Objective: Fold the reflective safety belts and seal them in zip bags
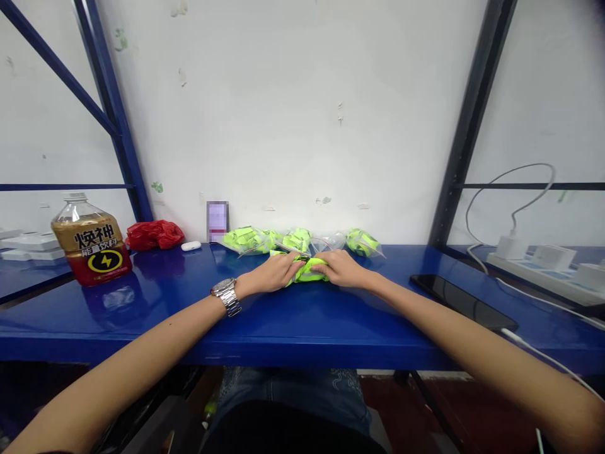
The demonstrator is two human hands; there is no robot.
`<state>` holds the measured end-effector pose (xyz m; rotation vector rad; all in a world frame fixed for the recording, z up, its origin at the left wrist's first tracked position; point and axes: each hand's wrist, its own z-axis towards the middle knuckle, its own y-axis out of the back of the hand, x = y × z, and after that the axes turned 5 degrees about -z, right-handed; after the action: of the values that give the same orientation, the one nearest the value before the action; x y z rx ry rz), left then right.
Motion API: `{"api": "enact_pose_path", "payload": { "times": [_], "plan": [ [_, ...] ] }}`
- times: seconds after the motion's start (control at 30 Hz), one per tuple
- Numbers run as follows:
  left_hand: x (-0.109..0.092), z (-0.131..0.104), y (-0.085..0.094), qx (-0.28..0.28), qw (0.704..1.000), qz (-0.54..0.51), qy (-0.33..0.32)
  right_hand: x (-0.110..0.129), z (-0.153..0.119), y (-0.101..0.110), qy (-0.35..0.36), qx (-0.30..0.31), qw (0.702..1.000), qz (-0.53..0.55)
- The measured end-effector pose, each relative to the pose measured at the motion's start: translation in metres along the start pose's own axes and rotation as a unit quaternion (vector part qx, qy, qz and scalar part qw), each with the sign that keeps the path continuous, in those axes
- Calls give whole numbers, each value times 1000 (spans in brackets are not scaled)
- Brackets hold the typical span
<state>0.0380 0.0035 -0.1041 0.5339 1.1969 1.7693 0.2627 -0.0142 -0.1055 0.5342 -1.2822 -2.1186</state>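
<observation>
Over the middle of the blue table, both hands meet on a bundled neon yellow-green reflective vest [312, 272]. My left hand [276, 271], with a metal watch on its wrist, is closed on the left end of the bundle. On the right end, my right hand [343, 268] grips with its thumb pressed into the fabric. The fingers partly hide the bundle. Just behind lie clear plastic bags with similar neon fabric inside: one bag [246, 238] at left, another bag [297, 239] directly behind the hands, and a third bag [363, 242] at right.
A large drink bottle [94, 243] stands at left beside a red plastic bag [155, 234] and a white case [191, 246]. A phone [218, 221] leans against the wall. On the right, a black phone [460, 299] with a cable lies near a power strip [543, 271].
</observation>
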Motion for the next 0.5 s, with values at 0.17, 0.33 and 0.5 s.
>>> {"api": "enact_pose_path", "payload": {
  "times": [0.17,0.33,0.5],
  "plan": [
    [0,7,8,9,993,-107,39,1,6,9,-45,25,993,106],
    [5,11,4,18,987,-144,72,-2,9,6,-80,86,971,207],
    [8,11,-5,-70,995,-62,23,-1,10,0,-104,64,981,153]
  ]
}}
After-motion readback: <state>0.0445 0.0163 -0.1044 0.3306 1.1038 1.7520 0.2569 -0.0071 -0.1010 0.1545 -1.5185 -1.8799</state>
